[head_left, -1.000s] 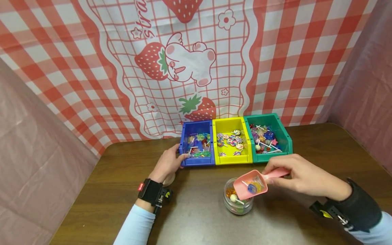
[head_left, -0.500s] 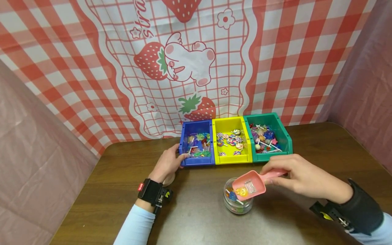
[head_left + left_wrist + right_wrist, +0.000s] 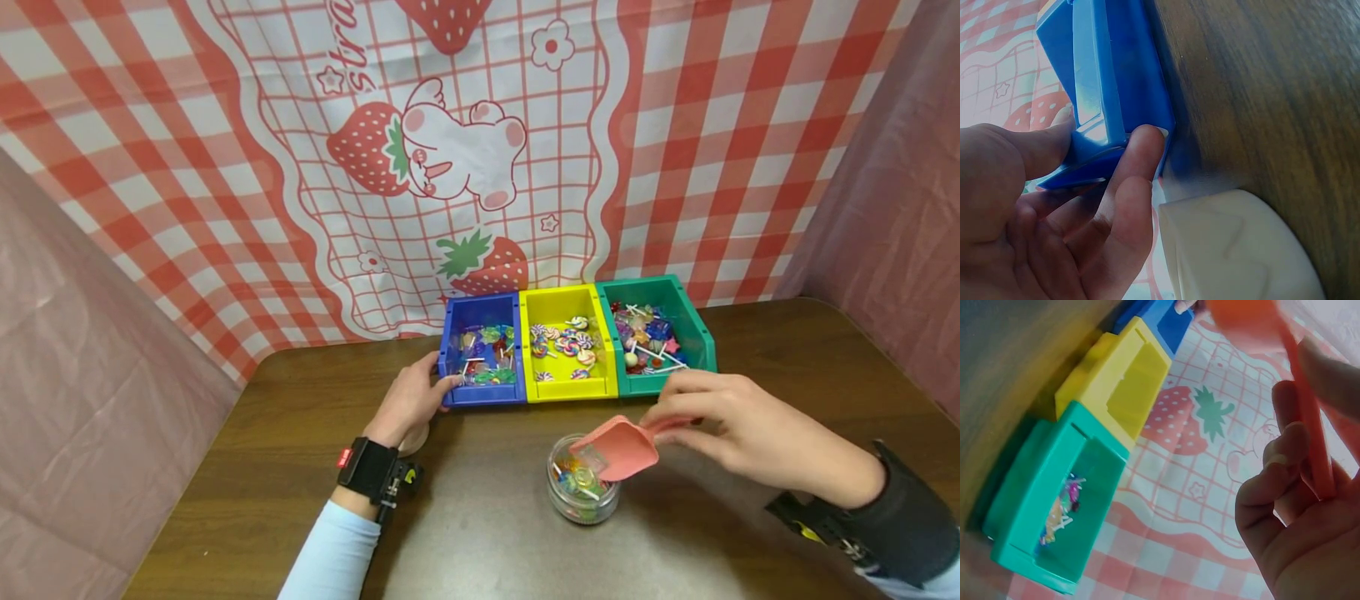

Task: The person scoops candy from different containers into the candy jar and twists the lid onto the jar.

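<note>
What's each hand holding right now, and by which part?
Right hand: the pink plastic scoop, by its handle. Left hand: the blue open-topped plastic bin, gripped at its near-left corner.

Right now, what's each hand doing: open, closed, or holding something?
Left hand: closed, gripping the edge of the blue bin.
Right hand: closed, holding the pink scoop over the glass jar.

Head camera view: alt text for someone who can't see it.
A right hand holds a pink scoop tilted over a clear jar of candies; the left hand grips a blue bin lined up with a yellow bin and green bin.
</note>
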`<state>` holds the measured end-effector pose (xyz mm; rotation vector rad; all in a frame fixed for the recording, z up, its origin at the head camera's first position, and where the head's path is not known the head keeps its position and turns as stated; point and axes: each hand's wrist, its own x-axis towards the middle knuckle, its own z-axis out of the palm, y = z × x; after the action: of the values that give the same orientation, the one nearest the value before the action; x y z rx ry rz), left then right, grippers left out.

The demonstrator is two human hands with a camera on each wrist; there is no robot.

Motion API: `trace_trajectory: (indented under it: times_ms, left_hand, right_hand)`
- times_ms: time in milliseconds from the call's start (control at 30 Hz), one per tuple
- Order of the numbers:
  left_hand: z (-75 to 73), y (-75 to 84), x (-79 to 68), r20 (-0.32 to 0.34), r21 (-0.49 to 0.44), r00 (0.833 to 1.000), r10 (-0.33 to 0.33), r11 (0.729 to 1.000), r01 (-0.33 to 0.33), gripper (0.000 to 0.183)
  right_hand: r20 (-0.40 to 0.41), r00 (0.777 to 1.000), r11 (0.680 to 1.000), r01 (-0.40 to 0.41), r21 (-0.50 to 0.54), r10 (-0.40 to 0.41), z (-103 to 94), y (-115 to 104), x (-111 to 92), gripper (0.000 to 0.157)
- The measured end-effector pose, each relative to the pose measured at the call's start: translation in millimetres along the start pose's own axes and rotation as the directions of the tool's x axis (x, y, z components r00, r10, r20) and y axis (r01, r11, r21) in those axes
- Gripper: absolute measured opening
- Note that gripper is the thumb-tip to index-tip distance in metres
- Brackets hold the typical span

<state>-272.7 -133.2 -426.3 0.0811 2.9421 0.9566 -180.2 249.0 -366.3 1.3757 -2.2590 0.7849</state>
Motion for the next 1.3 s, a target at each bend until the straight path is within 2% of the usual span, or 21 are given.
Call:
trace_trajectory:
  times_ms: [200, 333, 433, 567, 700, 933, 1167, 1300]
  left_hand:
    - [0.1, 0.0, 0.3, 0.007, 0.0, 1.0, -0.02, 1.0, 0.02, 0.058]
    - [0.2, -0.1, 0.6, 0.006, 0.007, 1.0, -0.02, 1.0, 0.02, 0.058]
    - [0.4, 0.0, 0.6, 0.01, 0.006, 1.0, -0.025, 1.0, 0.025, 0.058]
    - [0.4, 0.3, 0.2, 0.016, -0.006, 0.999, -0.029, 1.0, 0.029, 0.057]
    - [-0.1, 1.1, 0.0, 0.014, -0.016, 1.0, -0.027, 1.0, 0.027, 0.057]
    - [-1.4, 1.1, 0.4, 0.01, -0.009, 1.0, -0.016, 1.0, 0.016, 0.056]
    - [-1.7, 2.1, -0.1, 0.011, -0.004, 1.0, -0.014, 1.0, 0.014, 0.055]
    - [-1.5, 1.8, -0.4, 0.015, -0.006, 1.0, -0.009, 1.0, 0.009, 0.055]
  right_hand:
    - [-0.064, 0.998, 1.0, 0.016, 0.004, -0.016, -5.8, -2.8, 3.6, 0.045]
    - [-0.093, 0.995, 0.998, -0.028, 0.062, 0.033, -4.3, -9.0, 4.9, 0.047]
    - [-0.083, 0.996, 0.992, -0.03, 0.12, 0.04, 0.0, -15.7, 6.1, 0.046]
    - [-0.047, 0.999, 0.99, 0.01, 0.144, -0.003, 6.0, -22.8, 8.0, 0.043]
    - [-0.016, 1.0, 0.996, 0.008, 0.084, -0.006, 8.9, -26.8, 8.4, 0.04]
    - [-0.012, 1.0, 0.999, 0.009, -0.041, -0.009, 10.2, -27.2, 8.7, 0.037]
    - [-0.084, 0.996, 0.996, -0.018, -0.085, 0.011, 2.3, -23.7, 9.4, 0.042]
    - [-0.102, 0.995, 0.993, -0.02, -0.114, 0.009, -1.0, -22.5, 9.0, 0.04]
